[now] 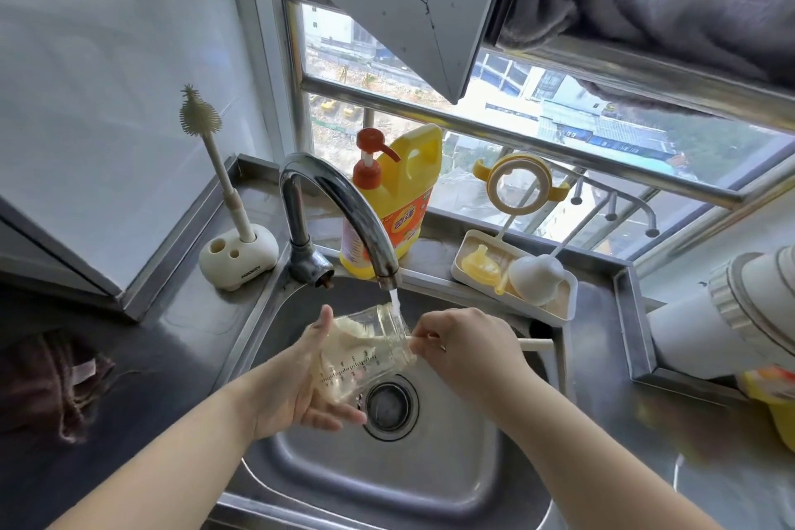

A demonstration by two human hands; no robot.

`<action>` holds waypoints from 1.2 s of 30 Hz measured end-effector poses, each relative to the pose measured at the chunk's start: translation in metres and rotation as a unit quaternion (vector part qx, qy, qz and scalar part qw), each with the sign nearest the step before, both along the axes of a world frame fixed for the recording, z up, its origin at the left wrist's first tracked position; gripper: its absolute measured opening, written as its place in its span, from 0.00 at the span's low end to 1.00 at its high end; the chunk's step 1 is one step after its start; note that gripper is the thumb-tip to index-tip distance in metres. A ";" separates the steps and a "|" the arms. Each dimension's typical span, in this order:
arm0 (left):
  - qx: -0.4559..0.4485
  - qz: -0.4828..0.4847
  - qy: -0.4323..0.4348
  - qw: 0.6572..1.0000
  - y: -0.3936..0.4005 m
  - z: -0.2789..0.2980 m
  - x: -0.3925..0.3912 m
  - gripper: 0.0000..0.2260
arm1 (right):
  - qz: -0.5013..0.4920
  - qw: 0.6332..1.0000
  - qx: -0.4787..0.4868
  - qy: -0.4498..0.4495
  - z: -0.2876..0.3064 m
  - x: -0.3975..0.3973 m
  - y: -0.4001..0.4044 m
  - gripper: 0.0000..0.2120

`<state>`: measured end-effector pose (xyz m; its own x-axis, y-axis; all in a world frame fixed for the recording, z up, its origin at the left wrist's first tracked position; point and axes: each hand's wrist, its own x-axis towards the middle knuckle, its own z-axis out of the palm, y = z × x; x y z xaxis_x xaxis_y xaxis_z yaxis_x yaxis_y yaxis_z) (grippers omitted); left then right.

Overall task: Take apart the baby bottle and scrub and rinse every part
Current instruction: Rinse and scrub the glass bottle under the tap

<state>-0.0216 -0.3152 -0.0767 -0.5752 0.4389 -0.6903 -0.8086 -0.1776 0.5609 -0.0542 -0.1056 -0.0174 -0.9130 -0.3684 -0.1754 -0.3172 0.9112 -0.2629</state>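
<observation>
Over the sink (430, 482), under the running faucet (344, 207), the bottle (365, 351) is cradled in the curled left hand (301, 387). A brush (533, 343) inside it is pinched by the right hand (469, 351). Scrubbing is judged underway; rinsing should follow.

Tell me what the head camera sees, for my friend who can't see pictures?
Over a steel sink, the left hand holds a clear baby bottle under the running faucet while the right hand works a brush handle into its mouth. Yellow soap stands behind.
</observation>
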 end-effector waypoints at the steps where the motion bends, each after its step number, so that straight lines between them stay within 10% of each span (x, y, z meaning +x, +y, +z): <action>1: -0.005 0.005 0.007 1.000 0.000 -0.001 -0.001 0.32 | 0.007 1.000 -0.001 -0.001 0.001 0.000 0.000 0.12; 22: 0.028 0.087 0.078 0.993 -0.006 -0.013 0.007 0.33 | 0.044 0.998 0.044 0.000 -0.004 -0.007 0.006 0.11; 36: -0.005 0.085 0.119 0.989 -0.007 -0.013 0.010 0.51 | -0.031 0.996 0.056 -0.056 0.001 -0.010 0.030 0.10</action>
